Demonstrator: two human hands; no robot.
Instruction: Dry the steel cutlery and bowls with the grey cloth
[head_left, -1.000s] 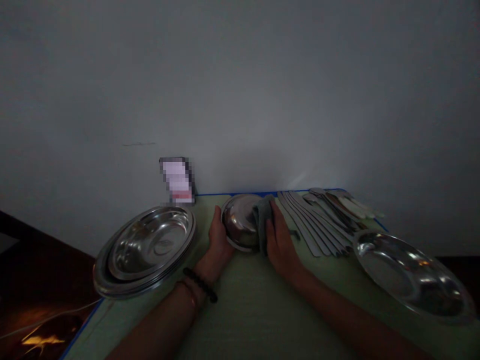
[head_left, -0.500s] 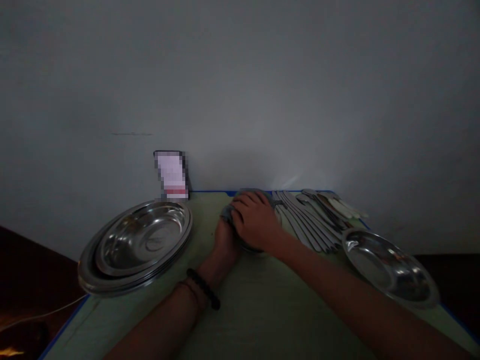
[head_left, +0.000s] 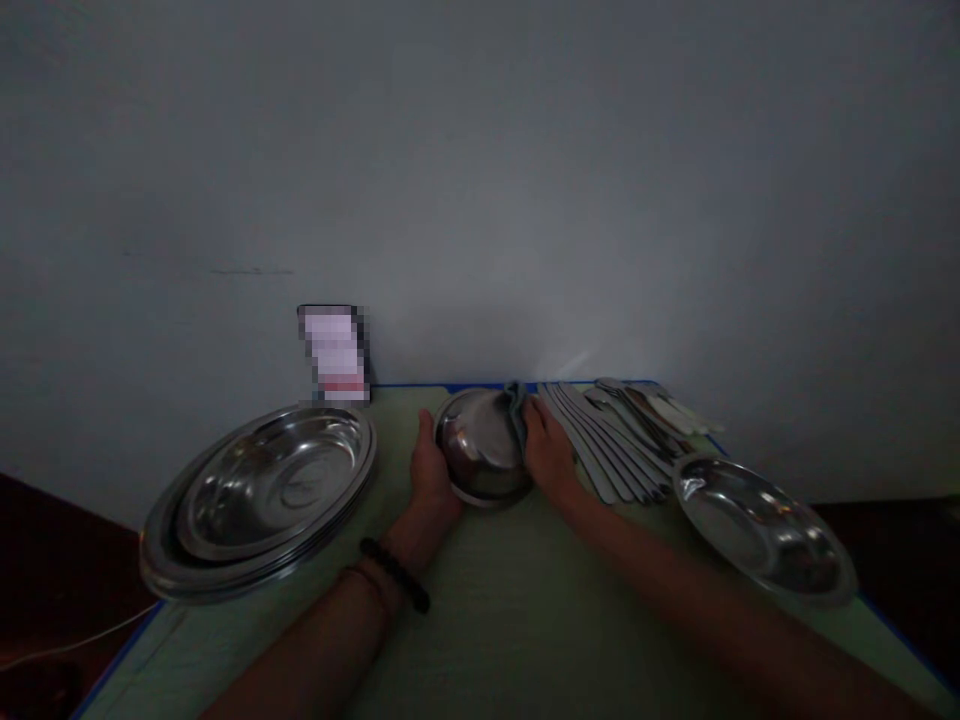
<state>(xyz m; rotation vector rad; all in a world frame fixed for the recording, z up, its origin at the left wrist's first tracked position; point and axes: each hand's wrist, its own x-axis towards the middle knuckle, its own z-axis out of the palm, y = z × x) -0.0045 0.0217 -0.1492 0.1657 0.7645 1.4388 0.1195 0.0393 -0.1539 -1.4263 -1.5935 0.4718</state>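
"What's closest to me?"

"Your forearms, reaching over the green tabletop (head_left: 480,620); a dark beaded bracelet (head_left: 395,575) circles your left wrist."

"And to either side?"

"On your right lies an oval metal dish (head_left: 765,530), tilted, its hollow facing up. On your left is a stack of metal dishes (head_left: 159,560), the smaller top one sitting inside a wider rim."

"My hands?"

"Your left hand (head_left: 435,475) grips the left side of a metal bowl (head_left: 478,440), rounded outside up, midway across the table. Your right hand (head_left: 551,450) clasps a grey-blue cloth (head_left: 517,410) against the bowl's right side. I can't tell whether the bowl touches the tabletop."

"Beyond that?"

"Metal cutlery (head_left: 607,450) lies fanned just right of your right hand. Farther back, left of the bowl, a phone (head_left: 334,345) with a blurred screen stands by the grey wall (head_left: 480,200)."
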